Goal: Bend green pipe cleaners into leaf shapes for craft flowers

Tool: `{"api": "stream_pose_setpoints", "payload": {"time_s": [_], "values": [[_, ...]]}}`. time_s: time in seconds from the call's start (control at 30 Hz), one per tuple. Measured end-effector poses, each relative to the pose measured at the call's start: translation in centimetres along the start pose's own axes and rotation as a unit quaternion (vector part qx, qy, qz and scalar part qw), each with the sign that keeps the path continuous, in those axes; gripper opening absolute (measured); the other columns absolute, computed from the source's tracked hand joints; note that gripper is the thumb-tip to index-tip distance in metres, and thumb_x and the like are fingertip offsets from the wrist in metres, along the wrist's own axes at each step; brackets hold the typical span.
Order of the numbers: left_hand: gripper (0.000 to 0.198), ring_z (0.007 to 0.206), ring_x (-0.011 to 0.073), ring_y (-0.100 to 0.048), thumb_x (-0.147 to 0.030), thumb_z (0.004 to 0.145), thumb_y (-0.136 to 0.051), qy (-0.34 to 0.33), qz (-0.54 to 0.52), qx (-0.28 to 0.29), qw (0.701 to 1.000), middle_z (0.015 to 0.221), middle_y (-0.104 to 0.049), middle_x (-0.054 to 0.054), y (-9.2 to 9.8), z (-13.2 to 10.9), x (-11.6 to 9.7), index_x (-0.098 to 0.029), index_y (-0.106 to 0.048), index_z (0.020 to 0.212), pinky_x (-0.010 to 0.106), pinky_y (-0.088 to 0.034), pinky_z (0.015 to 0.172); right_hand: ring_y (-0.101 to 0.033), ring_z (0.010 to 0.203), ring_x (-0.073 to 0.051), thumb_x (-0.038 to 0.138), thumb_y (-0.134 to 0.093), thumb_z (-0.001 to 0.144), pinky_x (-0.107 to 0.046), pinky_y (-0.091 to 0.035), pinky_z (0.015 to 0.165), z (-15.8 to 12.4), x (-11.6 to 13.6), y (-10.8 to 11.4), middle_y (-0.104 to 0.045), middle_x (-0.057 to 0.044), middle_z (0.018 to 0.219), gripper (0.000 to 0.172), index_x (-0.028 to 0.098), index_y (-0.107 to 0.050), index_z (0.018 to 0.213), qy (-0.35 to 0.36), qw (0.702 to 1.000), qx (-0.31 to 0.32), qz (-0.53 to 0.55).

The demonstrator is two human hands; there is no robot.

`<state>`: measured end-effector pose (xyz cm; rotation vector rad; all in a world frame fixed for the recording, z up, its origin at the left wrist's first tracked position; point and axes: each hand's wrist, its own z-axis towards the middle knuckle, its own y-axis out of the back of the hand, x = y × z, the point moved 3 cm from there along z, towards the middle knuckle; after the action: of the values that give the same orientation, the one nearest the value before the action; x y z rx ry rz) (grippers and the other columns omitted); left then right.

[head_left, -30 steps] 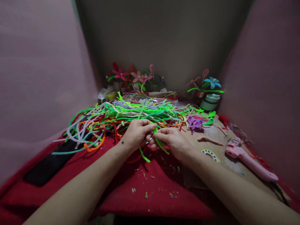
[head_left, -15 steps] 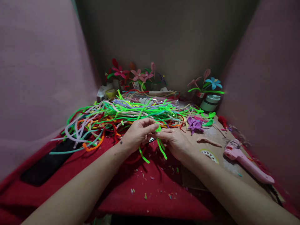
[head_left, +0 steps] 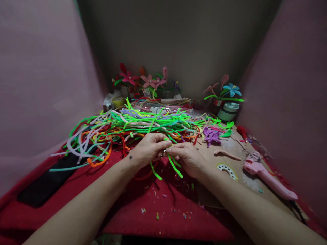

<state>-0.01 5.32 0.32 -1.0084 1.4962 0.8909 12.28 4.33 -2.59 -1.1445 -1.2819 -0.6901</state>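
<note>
Pinching bright green pipe cleaners (head_left: 175, 167) with both left hand (head_left: 150, 146) and right hand (head_left: 188, 156), over the red cloth (head_left: 176, 223) and near the messy pile of fuzzy sticks (head_left: 143, 124), seemingly only partly done, bunched between the fingers but left loose at the long ends

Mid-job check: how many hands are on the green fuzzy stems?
2: the left hand pinches the green fuzzy stems from the left; the right hand grips them from the right. No other hand shows.
</note>
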Motion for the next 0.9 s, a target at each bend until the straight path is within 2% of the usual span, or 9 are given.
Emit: {"api": "stream_pose_setpoints", "payload": {"time_s": [0.13,0.23,0.37,0.53,0.6,0.7,0.77,0.83,0.9], "values": [[0.023,0.034,0.0037,-0.034,-0.033,0.063,-0.066,-0.021,0.080,-0.071,0.994,0.040,-0.046,-0.005,0.0,-0.1,-0.5,-0.013,-0.057,0.059,0.017,-0.021,0.035,-0.028,0.039,-0.005,0.027,-0.067,0.061,-0.025,-0.016,0.043,-0.1,0.0,-0.1,-0.039,0.007,0.041,0.024,0.015,-0.051,0.047,-0.002,1.000,-0.009,-0.026],[0.022,0.034,0.0041,-0.034,-0.030,0.059,-0.067,-0.026,0.106,-0.116,0.987,0.038,-0.046,-0.005,0.2,-0.1,-0.6,-0.013,-0.056,0.053,0.017,-0.022,0.034,-0.025,0.038,-0.005,0.025,-0.065,0.062,-0.025,-0.015,0.042,-0.3,0.0,-0.2,-0.035,0.008,0.039,0.025,0.016,-0.049,0.046,-0.006,0.999,-0.017,-0.046],[0.025,0.029,0.0046,-0.028,-0.035,0.063,-0.063,0.009,0.058,-0.087,0.994,0.033,-0.038,-0.006,0.1,0.0,0.1,-0.015,-0.053,0.051,0.019,-0.017,0.032,-0.023,0.038,-0.005,0.025,-0.064,0.062,-0.026,-0.015,0.041,-0.5,0.2,-0.3,-0.031,0.008,0.039,0.025,0.016,-0.048,0.045,-0.008,0.998,-0.014,-0.059],[0.021,0.040,0.0059,-0.038,-0.028,0.066,-0.059,-0.085,0.208,-0.136,0.965,0.043,-0.048,-0.004,0.2,0.1,-0.3,-0.014,-0.057,0.051,0.018,-0.027,0.039,-0.022,0.037,-0.005,0.023,-0.063,0.062,-0.026,-0.014,0.042,-0.5,-0.1,-0.3,-0.032,0.008,0.039,0.022,0.016,-0.050,0.046,-0.018,0.998,-0.021,-0.063],[0.018,0.042,0.0062,-0.040,-0.030,0.068,-0.058,-0.102,0.188,-0.126,0.969,0.049,-0.051,-0.004,0.2,0.1,-0.6,-0.014,-0.060,0.059,0.018,-0.030,0.040,-0.026,0.039,-0.006,0.024,-0.065,0.061,-0.026,-0.017,0.043,-0.5,-0.1,-0.3,-0.035,0.008,0.041,0.021,0.016,-0.052,0.048,-0.004,0.999,-0.027,-0.031],[0.016,0.043,0.0061,-0.042,-0.028,0.069,-0.058,-0.108,0.096,-0.113,0.983,0.061,-0.055,-0.004,0.6,0.1,-0.9,-0.015,-0.058,0.080,0.018,-0.033,0.041,-0.030,0.042,-0.007,0.024,-0.069,0.059,-0.025,-0.021,0.045,-0.2,-0.1,0.0,-0.039,0.007,0.044,0.021,0.016,-0.052,0.048,0.023,0.998,-0.053,0.016],[0.016,0.043,0.0056,-0.040,-0.024,0.069,-0.059,-0.108,0.070,-0.105,0.986,0.063,-0.053,-0.004,0.7,0.1,-1.0,-0.016,-0.055,0.083,0.018,-0.032,0.040,-0.032,0.044,-0.007,0.023,-0.069,0.059,-0.025,-0.022,0.046,0.2,0.0,0.4,-0.043,0.005,0.046,0.019,0.015,-0.055,0.049,0.033,0.995,-0.082,0.049],[0.013,0.048,0.0063,-0.044,-0.020,0.069,-0.059,-0.139,0.105,-0.083,0.981,0.065,-0.053,-0.003,0.5,-0.1,-1.1,-0.016,-0.055,0.081,0.018,-0.035,0.044,-0.033,0.046,-0.007,0.021,-0.068,0.058,-0.025,-0.024,0.047,0.6,0.0,0.9,-0.046,0.004,0.048,0.014,0.015,-0.057,0.050,0.035,0.989,-0.106,0.094],[0.013,0.063,0.0093,-0.051,-0.017,0.072,-0.058,-0.217,0.194,-0.047,0.955,0.075,-0.056,0.000,0.0,-0.5,-1.2,-0.017,-0.058,0.085,0.019,-0.040,0.056,-0.034,0.047,-0.008,0.018,-0.067,0.057,-0.024,-0.025,0.047,0.9,-0.1,1.2,-0.048,0.004,0.050,0.012,0.015,-0.057,0.050,0.034,0.983,-0.120,0.138]]}}
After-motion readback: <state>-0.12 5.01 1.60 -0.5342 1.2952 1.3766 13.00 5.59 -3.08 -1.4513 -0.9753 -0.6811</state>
